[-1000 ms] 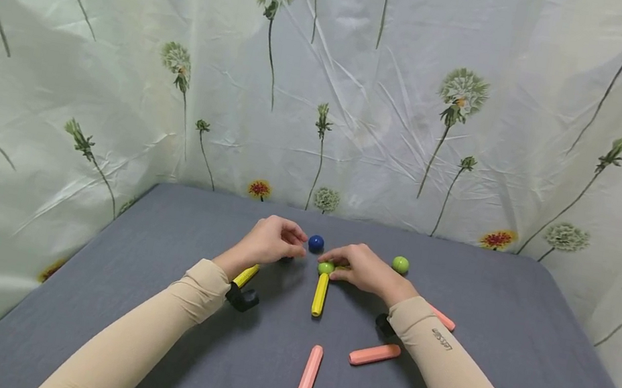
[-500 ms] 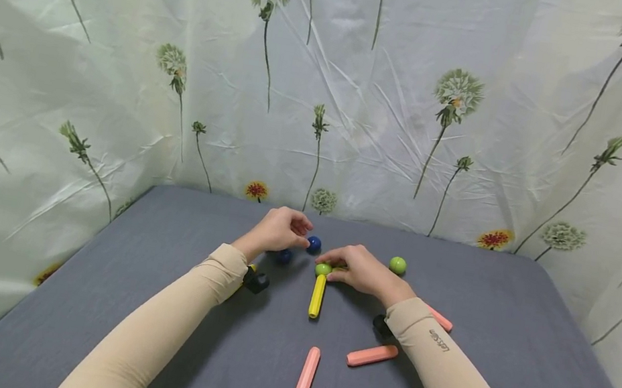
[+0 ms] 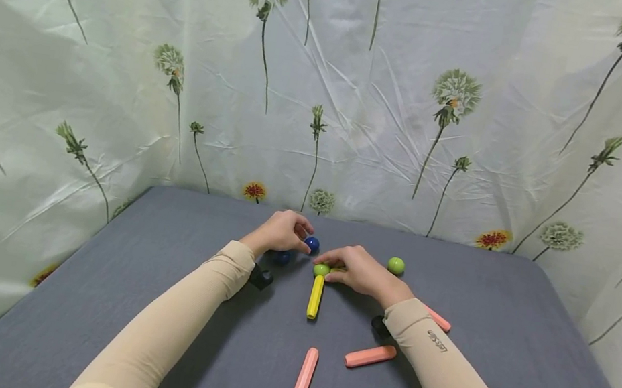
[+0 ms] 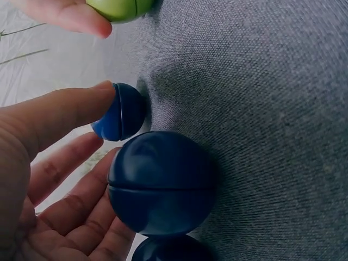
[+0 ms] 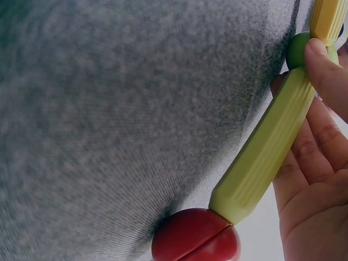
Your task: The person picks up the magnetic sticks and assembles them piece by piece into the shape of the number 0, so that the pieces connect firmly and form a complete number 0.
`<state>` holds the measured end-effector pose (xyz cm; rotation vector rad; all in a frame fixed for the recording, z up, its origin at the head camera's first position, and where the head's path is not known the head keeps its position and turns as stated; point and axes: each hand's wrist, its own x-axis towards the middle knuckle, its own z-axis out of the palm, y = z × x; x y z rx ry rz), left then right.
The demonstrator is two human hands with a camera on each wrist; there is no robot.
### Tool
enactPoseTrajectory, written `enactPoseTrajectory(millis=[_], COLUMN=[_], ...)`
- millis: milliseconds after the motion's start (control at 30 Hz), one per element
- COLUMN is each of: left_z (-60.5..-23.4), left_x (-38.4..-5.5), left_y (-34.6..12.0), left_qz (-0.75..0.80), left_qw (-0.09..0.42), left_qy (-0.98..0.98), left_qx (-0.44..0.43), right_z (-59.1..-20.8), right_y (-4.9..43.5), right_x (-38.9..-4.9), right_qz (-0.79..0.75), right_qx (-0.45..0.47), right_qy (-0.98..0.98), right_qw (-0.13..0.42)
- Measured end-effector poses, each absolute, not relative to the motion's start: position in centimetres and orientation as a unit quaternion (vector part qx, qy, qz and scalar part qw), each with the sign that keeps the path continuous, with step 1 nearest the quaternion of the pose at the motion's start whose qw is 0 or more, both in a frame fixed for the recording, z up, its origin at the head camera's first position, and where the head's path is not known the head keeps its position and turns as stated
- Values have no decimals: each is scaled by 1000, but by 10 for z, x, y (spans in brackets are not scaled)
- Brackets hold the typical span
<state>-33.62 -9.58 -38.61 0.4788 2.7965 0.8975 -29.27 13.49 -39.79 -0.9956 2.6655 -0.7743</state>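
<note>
My left hand [image 3: 279, 230] pinches a small blue ball [image 3: 312, 244] at the far middle of the table, thumb on its near side. In the left wrist view a second blue ball [image 4: 163, 182] lies beside the palm, with another dark blue ball [image 4: 171, 250] cut off below it. My right hand [image 3: 362, 271] holds a green ball [image 3: 321, 269] between thumb and fingers. From that ball a yellow ridged stick [image 3: 316, 296] points towards me. A yellow-green stick [image 5: 261, 149] runs from it under the right hand to a red ball [image 5: 196, 236].
Another green ball [image 3: 395, 266] lies right of the right hand. Two pink sticks [image 3: 303, 380] [image 3: 370, 356] lie nearer to me, and a third pink stick [image 3: 438, 318] is partly behind the right sleeve. A flowered curtain [image 3: 387, 97] hangs behind the grey table [image 3: 234, 372].
My left hand has moved right to the far blue ball and taken hold of it. Its sleeve now covers the yellow stick seen earlier on the left. The right hand keeps its hold.
</note>
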Motion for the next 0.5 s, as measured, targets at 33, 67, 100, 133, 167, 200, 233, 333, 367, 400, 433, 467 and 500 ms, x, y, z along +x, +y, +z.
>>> enactPoseTrajectory(millis=[33,67,100,133,167,200,233,333,367,400,433,467,500], left_z=[-386,-387,-387,-387,-387,-388,-388,-389,-389,-389,-389,-389,-390], left_x=[-336,-336,-336,-336,-337,-337,-337,-338,-338,-338,-338,-338,-338], left_y=[-96,-95,-95,-95,-95,-94,-94,-94,-94,-94,-94,-94,-94], left_qz=[301,301,302,301,300,299,297,291,289,288,287,287,286], left_qw=[84,86,87,87,87,88,88,87,87,86,85,84,83], left_qy=[936,936,935,935,936,936,936,938,938,938,938,938,938], left_qx=[161,162,163,164,165,166,167,170,171,173,174,175,176], right_z=[-398,-398,-398,-398,-398,-397,-397,-397,-397,-397,-397,-397,-397], right_y=[135,135,135,135,135,135,135,135,135,135,135,135,135], right_x=[-293,-293,-292,-292,-292,-292,-292,-291,-291,-291,-291,-291,-291], right_qz=[-261,-262,-262,-262,-263,-264,-264,-265,-265,-264,-264,-264,-264], right_qx=[-335,-335,-335,-335,-335,-336,-337,-339,-340,-341,-342,-342,-342], right_qy=[900,900,900,900,899,899,899,898,898,897,897,897,897], right_qw=[96,97,97,96,96,97,96,94,94,93,92,92,91])
